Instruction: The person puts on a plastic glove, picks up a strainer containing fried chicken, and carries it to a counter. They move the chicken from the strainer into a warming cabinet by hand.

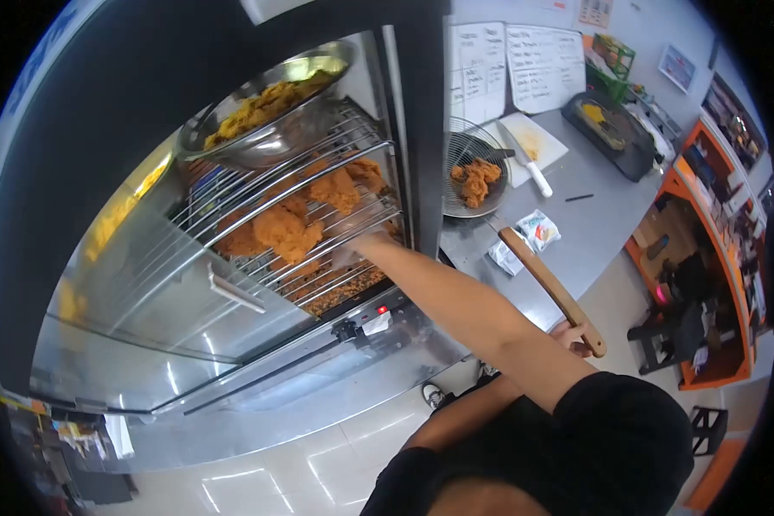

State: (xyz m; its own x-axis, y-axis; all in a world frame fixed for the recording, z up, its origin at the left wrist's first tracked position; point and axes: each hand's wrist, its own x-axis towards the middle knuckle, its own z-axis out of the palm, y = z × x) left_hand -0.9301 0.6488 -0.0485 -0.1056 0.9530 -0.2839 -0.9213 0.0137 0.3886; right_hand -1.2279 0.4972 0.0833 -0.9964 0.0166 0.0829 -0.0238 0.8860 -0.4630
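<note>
My right hand [353, 245] reaches into a glass-fronted display cabinet, among wire shelves and close to the fried chicken pieces [285, 230]. Its fingers are blurred and partly hidden by the rack, so any hold is unclear. Crossing beneath my right arm, my left arm leads to my left hand [573, 338], closed around the end of a long wooden handle [552, 288]. That handle belongs to a round wire strainer [457, 191] over the steel counter, with fried pieces [476, 181] in it.
A metal bowl [271, 138] of yellow food stands above the wire shelf. On the counter [606, 225] are a cutting board [549, 146] with a knife [533, 172], small packets [537, 228] and a dark tray [611, 133]. Orange shelving [701, 155] stands at the right.
</note>
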